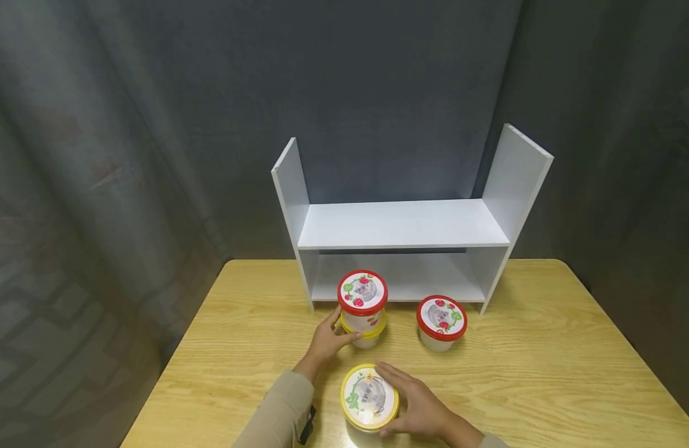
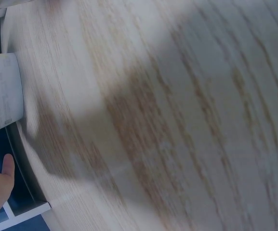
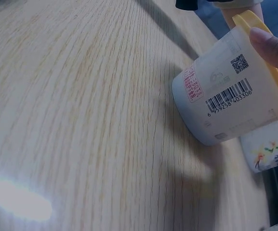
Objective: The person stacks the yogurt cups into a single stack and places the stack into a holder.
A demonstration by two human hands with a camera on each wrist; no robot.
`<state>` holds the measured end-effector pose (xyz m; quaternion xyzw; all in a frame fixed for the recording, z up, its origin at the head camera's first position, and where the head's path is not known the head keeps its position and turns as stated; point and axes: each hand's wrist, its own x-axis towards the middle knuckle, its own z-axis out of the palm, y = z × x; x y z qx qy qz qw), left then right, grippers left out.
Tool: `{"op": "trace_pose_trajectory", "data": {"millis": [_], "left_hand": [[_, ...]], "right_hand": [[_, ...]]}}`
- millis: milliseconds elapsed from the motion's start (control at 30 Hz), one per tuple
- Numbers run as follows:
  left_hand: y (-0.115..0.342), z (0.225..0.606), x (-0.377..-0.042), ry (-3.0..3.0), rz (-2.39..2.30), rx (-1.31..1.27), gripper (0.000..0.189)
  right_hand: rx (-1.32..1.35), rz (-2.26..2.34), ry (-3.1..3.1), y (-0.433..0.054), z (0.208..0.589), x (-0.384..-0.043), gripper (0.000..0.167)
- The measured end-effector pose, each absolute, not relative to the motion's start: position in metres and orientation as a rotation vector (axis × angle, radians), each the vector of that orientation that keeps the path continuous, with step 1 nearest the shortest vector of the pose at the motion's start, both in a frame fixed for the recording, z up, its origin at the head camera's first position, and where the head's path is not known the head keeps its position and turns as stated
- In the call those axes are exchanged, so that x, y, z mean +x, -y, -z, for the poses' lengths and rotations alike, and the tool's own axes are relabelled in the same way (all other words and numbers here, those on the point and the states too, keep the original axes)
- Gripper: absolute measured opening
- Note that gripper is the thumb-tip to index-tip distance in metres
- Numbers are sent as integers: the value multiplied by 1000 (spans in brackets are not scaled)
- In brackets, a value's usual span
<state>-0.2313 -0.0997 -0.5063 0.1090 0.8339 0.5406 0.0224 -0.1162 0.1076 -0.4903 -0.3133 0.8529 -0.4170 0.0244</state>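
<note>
Two lidded tubs stand stacked in front of the shelf: a red-lidded tub (image 1: 363,292) with strawberry print on top of a yellow-lidded tub (image 1: 366,341). My left hand (image 1: 324,342) reaches round the stack at the lower tub's yellow lid, thumb in front, fingers at its left and partly hidden. Nearer to me, my right hand (image 1: 416,407) grips another yellow-lidded tub (image 1: 370,398) by its lid, thumb and fingers on opposite sides. In the right wrist view, this tub (image 3: 216,91) shows a barcode on its side, its base close over the table.
A white two-level shelf (image 1: 403,224) with upright side panels stands at the back of the wooden table (image 1: 546,361). Another red-lidded tub (image 1: 442,320) sits right of the stack, close to the shelf's front. Dark grey curtains (image 1: 378,93) hang behind and at both sides.
</note>
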Motion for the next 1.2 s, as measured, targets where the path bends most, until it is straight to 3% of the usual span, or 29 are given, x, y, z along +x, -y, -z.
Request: {"op": "trace_pose_trajectory", "data": {"millis": [600, 1200], "left_hand": [[99, 507, -232, -2583, -1678, 316, 85], [101, 506, -233, -2536, -1695, 306, 85]], "right_hand": [[-911, 1363, -2760, -126, 476, -118, 94], [-785, 1448, -2863, -150, 422, -135, 94]]}}
